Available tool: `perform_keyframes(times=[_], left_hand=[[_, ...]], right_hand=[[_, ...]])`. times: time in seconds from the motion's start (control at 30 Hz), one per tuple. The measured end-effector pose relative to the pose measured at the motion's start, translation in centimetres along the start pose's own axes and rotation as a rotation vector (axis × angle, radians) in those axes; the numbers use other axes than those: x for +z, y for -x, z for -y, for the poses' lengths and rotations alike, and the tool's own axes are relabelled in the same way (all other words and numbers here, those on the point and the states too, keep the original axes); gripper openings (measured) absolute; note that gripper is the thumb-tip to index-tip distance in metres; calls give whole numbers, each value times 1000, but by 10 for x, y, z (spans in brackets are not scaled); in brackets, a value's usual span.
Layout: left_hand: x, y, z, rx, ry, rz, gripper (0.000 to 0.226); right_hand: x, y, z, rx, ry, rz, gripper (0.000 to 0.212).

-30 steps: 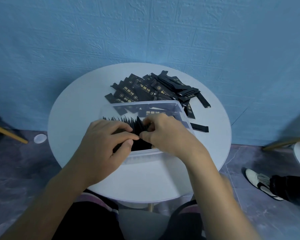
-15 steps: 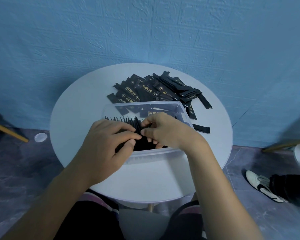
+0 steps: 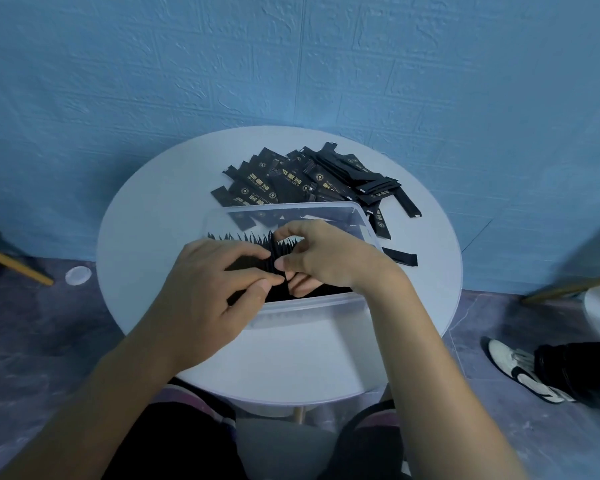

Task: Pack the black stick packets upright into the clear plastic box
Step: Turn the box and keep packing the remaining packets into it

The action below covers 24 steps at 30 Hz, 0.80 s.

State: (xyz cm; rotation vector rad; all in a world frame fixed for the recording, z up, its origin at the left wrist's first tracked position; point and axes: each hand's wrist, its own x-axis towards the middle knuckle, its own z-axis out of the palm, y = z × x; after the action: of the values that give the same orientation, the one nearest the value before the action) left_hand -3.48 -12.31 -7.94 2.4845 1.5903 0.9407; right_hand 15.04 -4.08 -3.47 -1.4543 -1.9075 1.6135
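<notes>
Head view: both hands working the packed row

Head camera, looking down. Clear plastic box [image 3: 362,216] sits mid-tabletop [image 3: 146,230], with a row of black stick packets [image 3: 243,236] standing upright inside along its left portion, serrated tops showing. Left hand [image 3: 201,292] lies over the near-left of the box, thumb and fingers pressed together on the packet tops. Right hand [image 3: 329,258] is curled just beside it, fingers pinched on the row; whether it has one single packet between them cannot be told.

Change over the last second: right hand has pulled in slightly toward the left, the two now nearly touching at the thumbs. Box position unchanged; the row looks no longer.

Judgement: this is a seating and tightening step, not a new pick. A large loose pile [image 3: 312,181] lies flat beyond the box, plus one stray packet [image 3: 400,257] to its right, so the task looks well short of half done.
</notes>
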Motion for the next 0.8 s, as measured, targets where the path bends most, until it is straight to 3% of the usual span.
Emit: perform_keyframes(times=[0.43, 0.63, 0.8], left_hand=[[-6, -5, -7, -24, -108, 125, 41], [-4, -3, -6, -39, -96, 100, 37], [-3, -2, -6, -39, -85, 98, 37]], right_hand=[[-6, 2, -6, -67, 43, 30, 44], [-24, 8, -17, -120, 190, -142, 35], [-49, 36, -27, -340, -4, -291, 22]])
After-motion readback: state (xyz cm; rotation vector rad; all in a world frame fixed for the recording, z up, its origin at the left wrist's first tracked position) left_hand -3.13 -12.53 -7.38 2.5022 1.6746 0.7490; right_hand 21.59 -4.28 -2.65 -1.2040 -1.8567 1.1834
